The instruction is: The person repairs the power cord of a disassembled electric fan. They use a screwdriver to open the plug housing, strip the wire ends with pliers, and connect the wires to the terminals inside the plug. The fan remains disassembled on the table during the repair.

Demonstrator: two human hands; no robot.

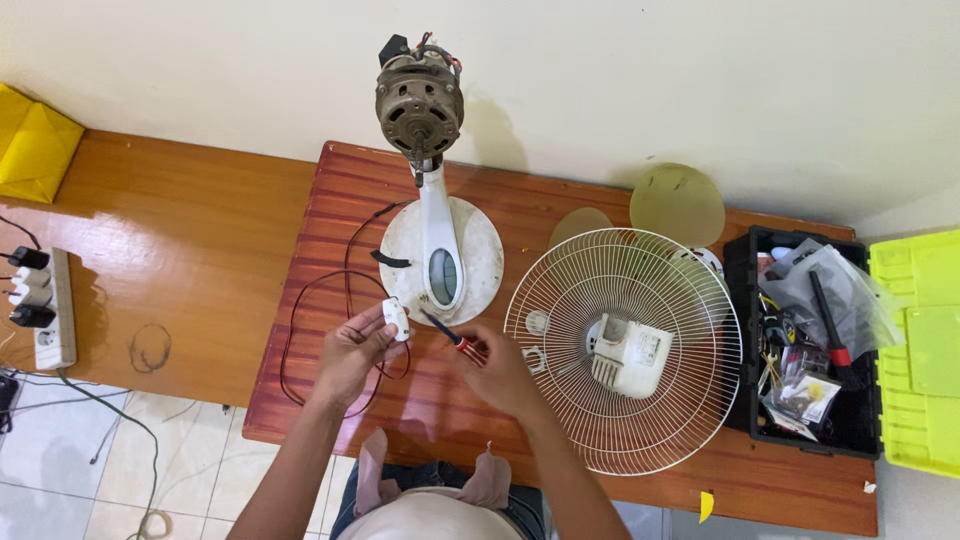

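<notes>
Currently the left hand (352, 352) pinches a small white plastic plug (397, 319), at 6 o'clock of the round white fan base (480, 250). The right hand (500, 372), fingers closed on a red-handled screwdriver (455, 340), aims its tip at the plug. Judged step: working the plug screw; next needs the tip seated squarely.

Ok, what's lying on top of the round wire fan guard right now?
A white plastic motor cover rests on the wire fan guard, near its centre. The red wooden table shows through the mesh; whatever sits directly beneath the cover is hidden.
</notes>
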